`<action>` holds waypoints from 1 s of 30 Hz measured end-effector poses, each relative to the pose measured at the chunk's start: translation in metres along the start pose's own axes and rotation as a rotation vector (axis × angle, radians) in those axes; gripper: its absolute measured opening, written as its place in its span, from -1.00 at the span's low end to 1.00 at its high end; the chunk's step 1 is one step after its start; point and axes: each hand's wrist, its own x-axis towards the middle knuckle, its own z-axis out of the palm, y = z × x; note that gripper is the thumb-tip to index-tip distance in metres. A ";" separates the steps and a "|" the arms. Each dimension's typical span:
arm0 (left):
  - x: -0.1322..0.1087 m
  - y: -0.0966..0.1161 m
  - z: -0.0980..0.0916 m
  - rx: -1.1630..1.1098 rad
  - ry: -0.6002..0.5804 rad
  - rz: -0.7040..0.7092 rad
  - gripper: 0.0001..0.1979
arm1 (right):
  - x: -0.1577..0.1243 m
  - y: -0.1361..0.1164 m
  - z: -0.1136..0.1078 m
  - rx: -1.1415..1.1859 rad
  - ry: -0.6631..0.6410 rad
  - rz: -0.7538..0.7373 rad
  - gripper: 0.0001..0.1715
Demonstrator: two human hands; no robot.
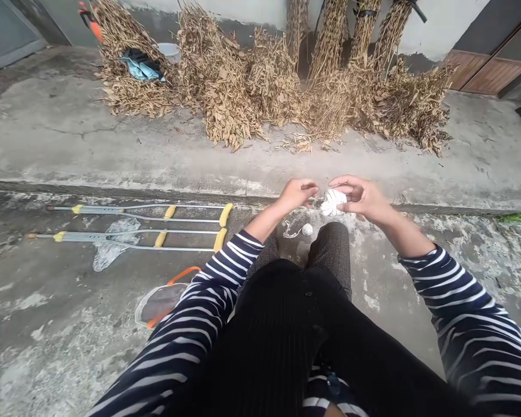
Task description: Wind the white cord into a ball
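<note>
My right hand (364, 200) grips a white wound bundle (333, 201) between thumb and fingers, in front of my knees. It looks like a ball of soft cord or strip, though its exact material is hard to make out. Just left of the bundle is my left hand (297, 195), its fingers bent and a gap showing between them and the thumb. No strand can be seen in that hand. On the ground below lies a small white ball of cord (307, 230), with a loose white tail (292, 230) to its left.
Two crutches (156, 238) with yellow pads lie at left over a clear plastic sheet (113, 246). An orange-trimmed mesh item (158, 304) is beside my left arm. Dried plant bundles (230, 87) line the wall, beyond a low concrete step (156, 156).
</note>
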 end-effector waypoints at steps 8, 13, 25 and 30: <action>-0.028 -0.006 0.006 -0.121 -0.089 0.190 -0.62 | 0.005 0.014 0.014 0.201 0.114 0.044 -0.44; -0.027 -0.005 -0.005 0.101 -0.082 0.228 -0.83 | 0.002 0.026 0.020 0.293 0.176 0.065 -0.45; -0.042 0.025 -0.016 0.428 -0.162 0.357 -0.72 | -0.013 0.031 0.033 0.273 0.114 0.007 -0.32; -0.039 0.021 -0.020 0.183 -0.316 0.137 -0.70 | -0.017 0.037 0.035 0.252 0.089 -0.063 -0.34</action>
